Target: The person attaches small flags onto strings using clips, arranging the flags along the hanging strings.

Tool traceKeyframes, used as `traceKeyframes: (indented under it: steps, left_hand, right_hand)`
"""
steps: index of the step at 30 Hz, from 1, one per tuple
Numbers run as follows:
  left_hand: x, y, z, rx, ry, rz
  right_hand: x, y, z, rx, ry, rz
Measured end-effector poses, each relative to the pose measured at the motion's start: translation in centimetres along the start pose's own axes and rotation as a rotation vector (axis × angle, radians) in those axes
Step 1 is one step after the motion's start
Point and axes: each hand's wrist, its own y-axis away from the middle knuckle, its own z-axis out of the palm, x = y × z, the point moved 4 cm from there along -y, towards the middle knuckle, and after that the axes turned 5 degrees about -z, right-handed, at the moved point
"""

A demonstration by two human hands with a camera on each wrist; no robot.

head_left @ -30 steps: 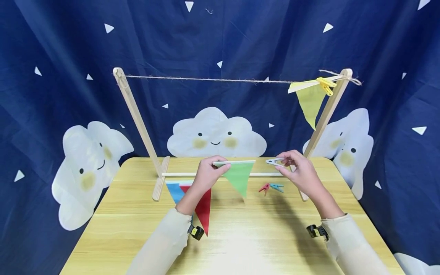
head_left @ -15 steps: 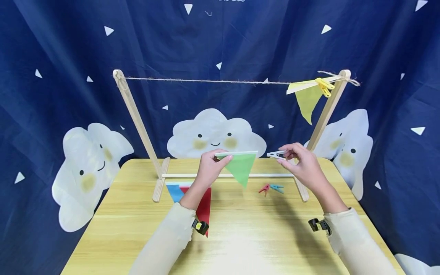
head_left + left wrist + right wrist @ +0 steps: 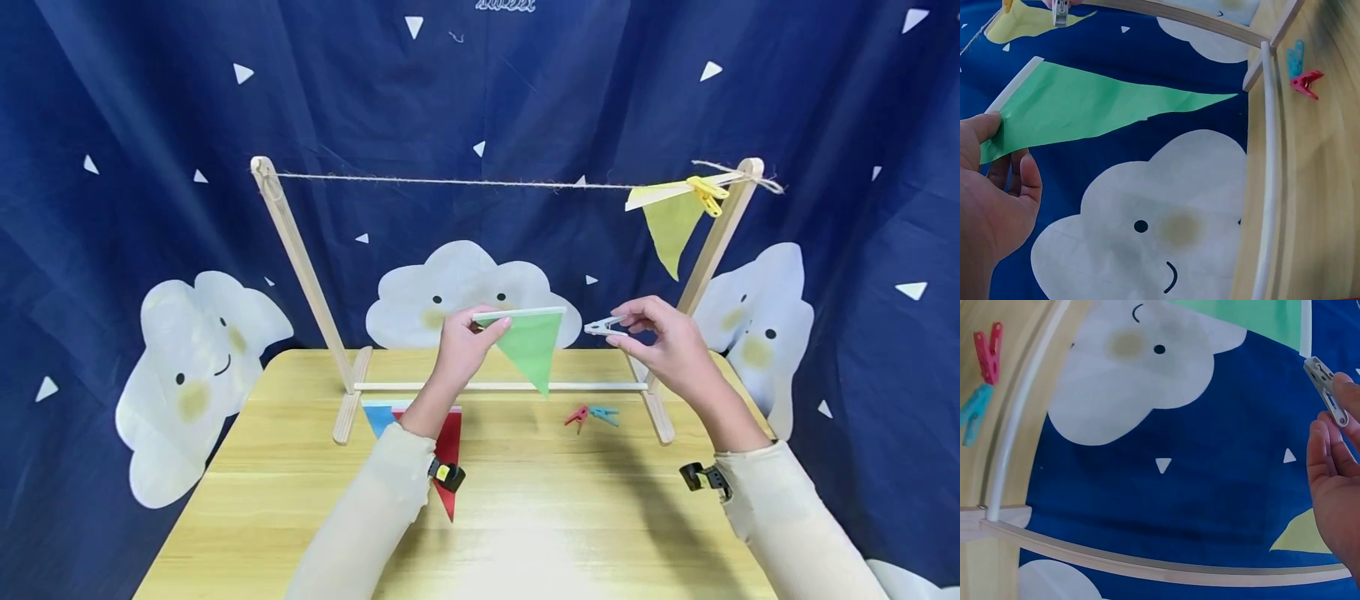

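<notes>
My left hand (image 3: 467,346) pinches a green triangular pennant (image 3: 534,342) by the left end of its white top strip, thumb in front; its tip points down. To the right, my right hand (image 3: 663,342) holds a white clothespin (image 3: 602,326) between thumb and fingers, its nose toward the pennant. In the right wrist view the clothespin (image 3: 1322,387) shows close to the end of the white strip. Above both hands a twine line (image 3: 450,180) runs between two wooden posts. A yellow pennant (image 3: 672,225) hangs at its right end under a yellow clothespin (image 3: 707,196).
On the wooden table (image 3: 540,483) lie a red clothespin (image 3: 577,418) and a blue clothespin (image 3: 604,414). A red pennant (image 3: 450,442) and a blue pennant (image 3: 381,418) overlap under my left forearm. A white rod (image 3: 570,386) joins the bases of the left post (image 3: 303,267) and right post (image 3: 720,242).
Both hands have risen toward the twine, carrying the green pennant and the white clothespin with them. The things on the table stay where they were.
</notes>
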Motion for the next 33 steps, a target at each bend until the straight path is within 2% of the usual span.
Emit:
traceKeyframes:
  steps: [4, 14, 20, 26, 33]
  left_hand:
    - [0.3, -0.7, 0.0, 0.005, -0.003, 0.002]
    - [2.3, -1.9, 0.6, -0.013, -0.015, 0.043]
    - [3.1, -2.7, 0.8, -0.007, 0.003, 0.058]
    - [4.3, -3.4, 1.1, -0.023, 0.024, 0.085]
    - [5.6, -4.3, 1.4, -0.028, -0.01, 0.095]
  right_hand:
    - [-0.3, -0.8, -0.5, -0.003, 0.023, -0.009]
    - [-1.6, -3.0, -1.9, 0.029, 0.064, -0.04]
    - [-2.7, -4.7, -3.1, 0.059, 0.081, -0.09]
    - [-3.5, -6.4, -4.4, 0.075, 0.131, -0.099]
    - [-4.8, -8.4, -5.9, 0.076, 0.185, -0.146]
